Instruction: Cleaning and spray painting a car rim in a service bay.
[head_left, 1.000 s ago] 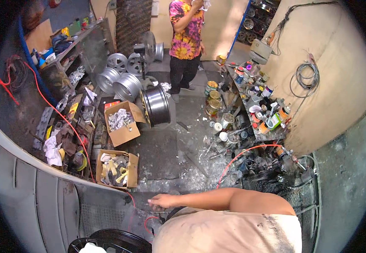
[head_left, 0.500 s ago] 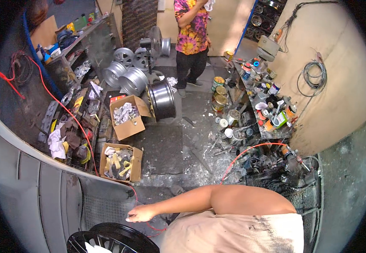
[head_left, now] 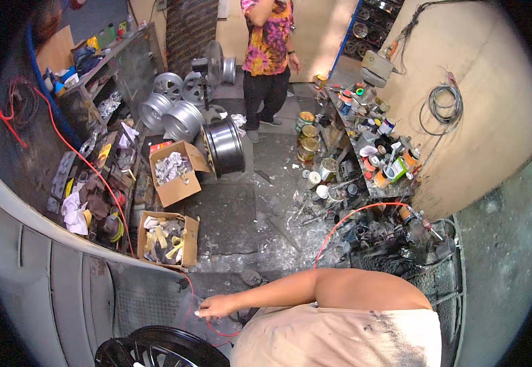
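Note:
My right arm reaches across my beige shirt toward the left. My right hand is closed, its fingers pinched together. Something small and pale shows at the fingertips, too small to name. Below and left of this hand lies a black multi-spoke wheel rim, cut off by the lower edge. A bit of white barely shows on the rim's spokes. My left hand is out of view. A thin red hose runs on the floor just under my right hand.
Two cardboard boxes of scraps stand at left, near silver rims and a dark rim. Paint cans and a cluttered bench line the right. A person in a colourful shirt stands at the back.
My view has shifted slightly. My right hand sits a little farther right, still closed. The white piece on the black rim has mostly slipped out of view. The person's far arm now hangs visibly lower.

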Action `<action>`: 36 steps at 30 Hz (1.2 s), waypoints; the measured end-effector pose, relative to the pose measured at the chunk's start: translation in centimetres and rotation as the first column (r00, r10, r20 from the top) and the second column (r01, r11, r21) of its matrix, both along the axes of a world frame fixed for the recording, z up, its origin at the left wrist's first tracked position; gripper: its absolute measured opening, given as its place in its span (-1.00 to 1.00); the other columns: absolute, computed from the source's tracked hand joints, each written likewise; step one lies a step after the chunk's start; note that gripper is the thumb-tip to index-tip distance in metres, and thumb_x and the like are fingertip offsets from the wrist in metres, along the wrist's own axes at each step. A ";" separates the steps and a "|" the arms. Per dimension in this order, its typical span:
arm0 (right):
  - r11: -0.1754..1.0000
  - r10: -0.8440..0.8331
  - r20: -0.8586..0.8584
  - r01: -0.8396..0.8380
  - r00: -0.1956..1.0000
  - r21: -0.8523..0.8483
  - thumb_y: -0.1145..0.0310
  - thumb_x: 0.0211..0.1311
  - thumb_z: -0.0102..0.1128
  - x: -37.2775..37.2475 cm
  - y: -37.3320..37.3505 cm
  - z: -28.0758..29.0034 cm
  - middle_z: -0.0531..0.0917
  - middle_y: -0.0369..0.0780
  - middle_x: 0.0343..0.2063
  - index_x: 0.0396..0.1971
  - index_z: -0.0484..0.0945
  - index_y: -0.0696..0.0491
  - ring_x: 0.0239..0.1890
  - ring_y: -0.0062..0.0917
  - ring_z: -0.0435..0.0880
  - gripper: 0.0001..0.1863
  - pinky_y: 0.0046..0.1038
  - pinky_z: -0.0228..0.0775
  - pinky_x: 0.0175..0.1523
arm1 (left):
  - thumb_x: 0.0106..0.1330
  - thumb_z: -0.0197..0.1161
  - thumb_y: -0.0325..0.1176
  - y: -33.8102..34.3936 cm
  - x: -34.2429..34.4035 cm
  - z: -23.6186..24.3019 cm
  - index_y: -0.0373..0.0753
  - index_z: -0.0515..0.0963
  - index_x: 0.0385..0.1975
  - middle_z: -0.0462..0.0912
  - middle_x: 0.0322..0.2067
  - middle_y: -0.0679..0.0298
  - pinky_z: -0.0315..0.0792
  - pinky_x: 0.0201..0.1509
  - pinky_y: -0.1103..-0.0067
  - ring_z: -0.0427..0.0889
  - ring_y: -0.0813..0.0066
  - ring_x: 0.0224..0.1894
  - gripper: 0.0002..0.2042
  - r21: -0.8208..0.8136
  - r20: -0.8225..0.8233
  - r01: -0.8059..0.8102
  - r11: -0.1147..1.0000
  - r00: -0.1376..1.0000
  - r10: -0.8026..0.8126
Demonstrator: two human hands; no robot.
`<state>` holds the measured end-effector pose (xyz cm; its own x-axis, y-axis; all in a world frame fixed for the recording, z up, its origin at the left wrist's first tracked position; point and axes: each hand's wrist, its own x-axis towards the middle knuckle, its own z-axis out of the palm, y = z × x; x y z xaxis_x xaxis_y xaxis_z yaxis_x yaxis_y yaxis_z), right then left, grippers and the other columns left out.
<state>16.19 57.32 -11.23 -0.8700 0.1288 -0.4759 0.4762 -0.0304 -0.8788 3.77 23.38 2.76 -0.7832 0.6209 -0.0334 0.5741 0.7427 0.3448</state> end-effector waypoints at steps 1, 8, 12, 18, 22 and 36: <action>1.000 0.000 -0.010 0.000 1.000 0.001 -0.24 0.41 -0.10 -0.1 0.0 0.2 0.69 -0.14 -0.25 -0.09 0.56 0.17 -0.29 -0.41 0.69 -0.33 -0.33 0.54 -0.15 | 0.45 0.08 -0.35 -0.1 -0.7 -0.5 -0.43 0.19 0.36 0.14 0.37 -0.29 -0.07 0.52 0.13 0.04 -0.19 0.47 -0.46 0.001 0.003 0.005 1.000 1.000 -0.005; 0.987 0.081 0.013 -0.078 0.997 -0.141 -0.20 0.45 -0.12 -1.6 0.9 0.4 0.69 -0.13 -0.19 -0.03 0.54 0.16 -0.23 -0.44 0.67 -0.35 -0.34 0.53 -0.13 | 0.43 0.09 -0.36 2.6 -1.0 -0.7 -0.51 0.12 0.37 0.21 0.32 -0.34 -0.02 0.50 0.18 0.13 -0.21 0.43 -0.42 0.065 -0.145 -0.120 0.991 0.981 0.129; 0.974 0.174 0.020 -0.169 0.984 -0.148 -0.21 0.44 -0.11 -1.6 3.6 -0.8 0.68 -0.15 -0.18 0.01 0.53 0.15 -0.23 -0.48 0.64 -0.35 -0.39 0.51 -0.09 | 0.35 0.10 -0.43 11.3 3.3 3.5 -0.50 0.31 0.24 0.41 0.17 -0.32 0.12 0.42 0.11 0.30 -0.32 0.28 -0.52 0.031 -0.044 -0.297 0.954 0.954 0.298; 0.895 0.383 -0.225 -0.420 0.896 -0.151 -0.07 0.42 0.05 2.1 9.4 4.7 0.61 -0.24 -0.03 0.10 0.48 0.15 -0.08 -0.52 0.54 -0.43 -0.39 0.44 0.06 | 0.42 0.06 -0.41 20.6 11.2 -1.1 -0.41 0.28 0.25 0.42 0.18 -0.12 0.28 0.35 0.22 0.41 -0.06 0.23 -0.57 0.593 0.613 -0.416 0.689 0.788 -0.051; 0.858 0.051 -0.226 -0.159 0.973 -0.489 0.04 0.38 0.13 5.0 9.2 1.1 0.59 -0.15 0.10 0.18 0.46 0.22 0.08 -0.41 0.56 -0.41 -0.31 0.38 0.23 | 0.49 0.03 -0.32 26.8 14.3 -2.2 -0.30 0.18 0.35 0.45 0.20 0.08 0.42 0.27 0.26 0.51 0.18 0.20 -0.52 0.450 0.879 -0.832 0.326 0.347 -0.327; 0.977 0.130 0.221 -0.087 0.967 -0.193 0.36 0.38 0.14 6.6 7.8 7.9 0.61 -0.21 0.05 0.17 0.48 0.17 0.11 -0.49 0.55 -0.60 -0.41 0.36 0.19 | 0.45 0.15 -0.40 14.0 18.5 -4.2 -0.32 0.25 0.34 0.48 0.20 0.14 0.29 0.33 0.46 0.41 0.44 0.23 -0.51 0.517 0.855 -0.639 0.570 0.348 -0.385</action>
